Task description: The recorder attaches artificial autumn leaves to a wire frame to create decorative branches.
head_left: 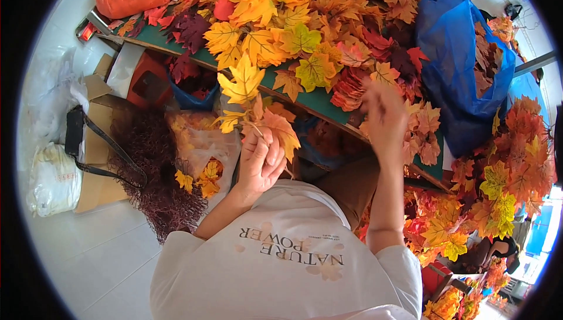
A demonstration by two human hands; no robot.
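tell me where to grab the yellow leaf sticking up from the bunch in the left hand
Pinch the yellow leaf low on its thin stalk, just above the left hand, coming from the right side. The blade is broad, floppy and lobed, so it would likely crumple, while the stalk runs down into the held bunch.

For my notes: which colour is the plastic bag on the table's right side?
The plastic bag is blue, head view.

A small craft workshop, probably one where fake autumn garlands are put together. A green worktable is heaped with loose artificial maple leaves, a blue plastic bag bulges with more, and cardboard boxes sit on the pale tiled floor.
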